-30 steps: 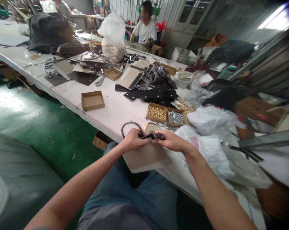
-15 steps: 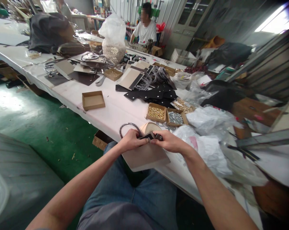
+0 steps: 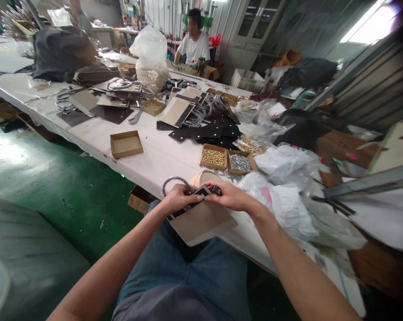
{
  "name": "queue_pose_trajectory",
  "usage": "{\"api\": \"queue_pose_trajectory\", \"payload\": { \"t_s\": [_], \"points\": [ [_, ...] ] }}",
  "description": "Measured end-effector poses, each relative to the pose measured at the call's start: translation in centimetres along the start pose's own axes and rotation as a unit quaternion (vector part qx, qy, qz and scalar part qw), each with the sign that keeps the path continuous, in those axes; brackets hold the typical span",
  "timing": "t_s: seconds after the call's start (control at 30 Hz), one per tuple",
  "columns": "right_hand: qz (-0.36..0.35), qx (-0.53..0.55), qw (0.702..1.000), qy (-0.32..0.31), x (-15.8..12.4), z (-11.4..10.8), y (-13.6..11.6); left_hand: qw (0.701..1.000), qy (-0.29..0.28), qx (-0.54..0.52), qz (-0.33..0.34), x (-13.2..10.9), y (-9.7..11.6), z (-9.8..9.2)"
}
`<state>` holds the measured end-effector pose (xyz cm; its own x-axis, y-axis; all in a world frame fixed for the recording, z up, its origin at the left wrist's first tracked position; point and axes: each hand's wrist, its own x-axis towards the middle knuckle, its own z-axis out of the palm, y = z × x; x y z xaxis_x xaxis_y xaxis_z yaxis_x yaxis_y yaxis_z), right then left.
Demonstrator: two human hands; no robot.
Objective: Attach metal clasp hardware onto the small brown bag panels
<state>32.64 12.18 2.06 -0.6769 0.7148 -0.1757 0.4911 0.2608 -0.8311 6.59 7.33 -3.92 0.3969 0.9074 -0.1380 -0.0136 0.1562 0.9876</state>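
At the table's near edge, over my lap, I have a beige bag panel [image 3: 203, 223] with a black strip along its upper edge. My left hand [image 3: 177, 199] is closed on that edge, thumb pressed along the strip. My right hand [image 3: 226, 195] grips the same edge farther right, fingers curled behind it. A plastic-wrapped handle loop [image 3: 169, 180] rises beside my left fingers. Some dark piece [image 3: 216, 190] pokes out by my right fingers; its kind is unclear. Behind the hands sits a round beige object [image 3: 206, 175], partly covered by them.
Open boxes of gold fittings [image 3: 213, 157] and silver fittings [image 3: 239, 163] stand ahead. Left of them is a shallow cardboard box [image 3: 126, 145]. Stacked panels [image 3: 177, 111] lie on black pieces [image 3: 204, 132]. Plastic bags [image 3: 281, 200] crowd the right. A co-worker [image 3: 194, 44] sits across the table.
The panel has tilted, its lower corner dropping slightly, and more of the black strip shows left of my thumbs. Both hands keep their grip. The whole view has shifted a little.
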Motion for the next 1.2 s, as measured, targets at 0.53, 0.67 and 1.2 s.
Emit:
{"api": "queue_pose_trajectory", "payload": {
  "t_s": [0.53,0.67,1.2],
  "points": [
    [-0.023,-0.052,0.995,0.085,-0.7,1.0,1.3,0.982,0.014,-0.170,-0.078,-0.4,-0.9,0.6],
    [-0.040,-0.083,0.984,0.154,-1.2,0.5,1.0,0.973,0.027,-0.216,-0.083,-0.2,-1.3,0.6],
    [0.159,-0.376,0.874,0.264,-18.0,2.9,10.2,0.946,0.066,-0.258,-0.185,0.8,-2.5,-0.8]
  ]
}}
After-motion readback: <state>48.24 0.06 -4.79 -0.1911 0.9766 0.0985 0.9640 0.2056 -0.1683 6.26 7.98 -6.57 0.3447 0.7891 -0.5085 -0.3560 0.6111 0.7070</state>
